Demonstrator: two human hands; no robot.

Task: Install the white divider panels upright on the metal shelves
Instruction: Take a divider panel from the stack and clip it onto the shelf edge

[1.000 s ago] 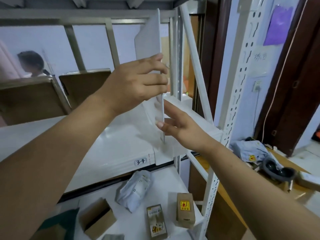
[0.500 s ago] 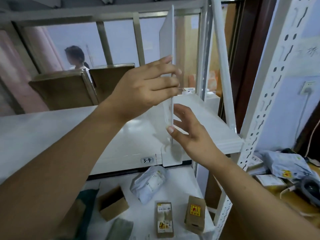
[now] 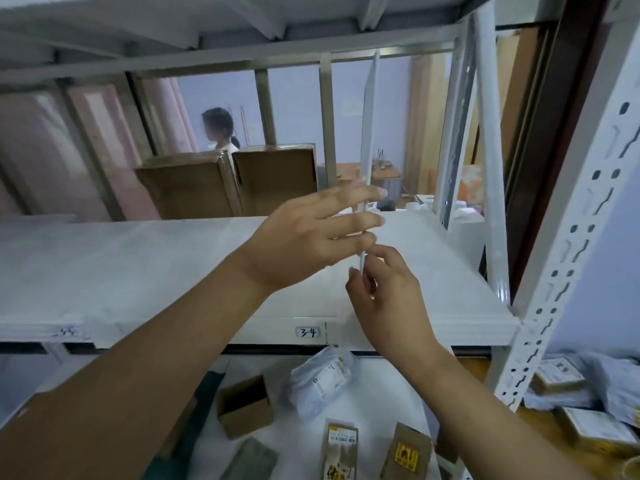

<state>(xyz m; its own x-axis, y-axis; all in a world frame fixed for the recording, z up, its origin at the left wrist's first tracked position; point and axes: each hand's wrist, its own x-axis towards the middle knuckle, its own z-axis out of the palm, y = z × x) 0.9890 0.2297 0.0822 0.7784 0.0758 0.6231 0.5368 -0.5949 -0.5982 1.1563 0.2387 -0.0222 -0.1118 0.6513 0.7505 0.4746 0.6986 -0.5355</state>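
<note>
- Metal shelf [image 3: 138, 271]: white, marked "3-4".
- Divider panel [image 3: 367, 133]: upright, edge-on over shelf's right part; bottom hidden by hands.
- Left hand [image 3: 311, 237]: fingers spread, lightly pinching panel mid-edge; blurry.
- Right hand [image 3: 384, 289]: pinches panel lower down.

Beyond the racking, a pale lilac wall [image 3: 298, 98] runs far across the room, with brown cardboard boxes [image 3: 228, 181] before it and a dark wooden door frame [image 3: 554, 140] at right.
</note>
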